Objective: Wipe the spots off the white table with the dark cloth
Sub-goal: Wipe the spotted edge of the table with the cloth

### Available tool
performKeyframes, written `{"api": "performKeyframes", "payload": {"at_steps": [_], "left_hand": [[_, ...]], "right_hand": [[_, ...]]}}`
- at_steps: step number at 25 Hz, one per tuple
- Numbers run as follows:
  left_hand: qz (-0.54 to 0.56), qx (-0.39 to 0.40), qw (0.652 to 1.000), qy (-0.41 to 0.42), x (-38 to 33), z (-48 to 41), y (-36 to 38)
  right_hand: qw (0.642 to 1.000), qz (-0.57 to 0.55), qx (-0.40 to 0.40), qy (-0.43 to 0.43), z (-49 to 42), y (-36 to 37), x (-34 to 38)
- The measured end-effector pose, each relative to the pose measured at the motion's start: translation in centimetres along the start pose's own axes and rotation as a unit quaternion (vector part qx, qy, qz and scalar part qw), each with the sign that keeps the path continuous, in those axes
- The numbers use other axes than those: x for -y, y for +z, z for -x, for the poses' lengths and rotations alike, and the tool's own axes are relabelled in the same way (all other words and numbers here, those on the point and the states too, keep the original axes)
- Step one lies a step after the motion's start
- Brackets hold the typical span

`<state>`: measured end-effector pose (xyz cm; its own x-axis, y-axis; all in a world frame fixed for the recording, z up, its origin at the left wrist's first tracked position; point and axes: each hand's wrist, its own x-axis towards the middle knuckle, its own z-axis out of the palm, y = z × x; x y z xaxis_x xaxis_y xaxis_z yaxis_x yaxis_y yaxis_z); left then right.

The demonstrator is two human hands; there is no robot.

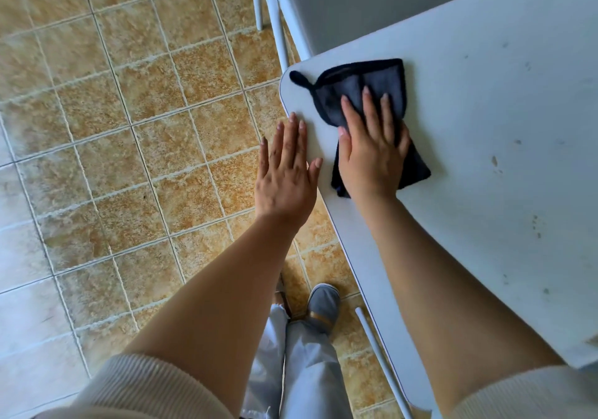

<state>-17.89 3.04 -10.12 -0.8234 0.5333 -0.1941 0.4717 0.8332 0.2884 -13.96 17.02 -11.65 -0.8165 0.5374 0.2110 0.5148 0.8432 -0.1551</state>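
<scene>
One dark cloth (365, 95) under right hand (372, 156) — white table (485, 111) spotted.

left hand (286, 172) flat, right hand (372, 150) flat

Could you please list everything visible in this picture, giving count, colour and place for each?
white table: one, white, right side, corner pointing left
spots: several, dark, scattered on the table's right part
dark cloth: one, black, folded flat near the table corner
chair: one, grey seat, pale frame, top, behind the table
floor tiles: many, tan with pale grout, left
shoe: one clearly seen, grey, bottom centre
trousers: light grey, bottom centre
sleeves: two, cream, bottom corners
left hand: open, flat at the table edge
right hand: flat, pressing on the cloth
</scene>
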Motion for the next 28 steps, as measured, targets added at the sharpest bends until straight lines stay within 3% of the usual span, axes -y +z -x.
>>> {"api": "performKeyframes", "payload": {"at_steps": [3, 6, 12, 17, 20, 23, 25, 28], "left_hand": [[-0.004, 0.006, 1.0, 0.001, -0.2, 0.2, -0.2], [-0.008, 0.01, 1.0, 0.004, -0.5, 0.3, -0.3], [0.003, 0.015, 1.0, 0.02, 0.3, 0.1, -0.2], [0.008, -0.007, 1.0, 0.013, 1.3, 1.3, -0.2], [0.006, -0.019, 1.0, -0.012, 0.8, 2.1, -0.6], [0.002, -0.019, 0.999, 0.036, -0.6, 2.3, -0.8], [-0.001, -0.013, 0.997, 0.08, -2.1, 2.6, -0.2], [-0.011, -0.002, 0.992, 0.129, -4.4, 3.7, 1.2]], "right_hand": [[1.0, 0.005, 0.016, -0.026, 5.3, -2.3, -2.6], [0.999, 0.043, 0.017, 0.021, 7.7, -3.7, -6.0], [0.984, 0.021, 0.002, 0.175, -1.6, -0.8, -4.1], [0.998, 0.0, -0.039, 0.057, -1.3, 0.7, 1.8], [1.0, -0.027, 0.011, 0.01, 4.3, -1.2, 2.3], [0.998, -0.015, 0.058, -0.018, 10.3, -3.8, -0.2], [0.998, 0.013, 0.062, -0.017, 13.7, -5.4, -3.5], [0.995, 0.055, 0.038, 0.067, 14.2, -5.9, -7.4]]}}
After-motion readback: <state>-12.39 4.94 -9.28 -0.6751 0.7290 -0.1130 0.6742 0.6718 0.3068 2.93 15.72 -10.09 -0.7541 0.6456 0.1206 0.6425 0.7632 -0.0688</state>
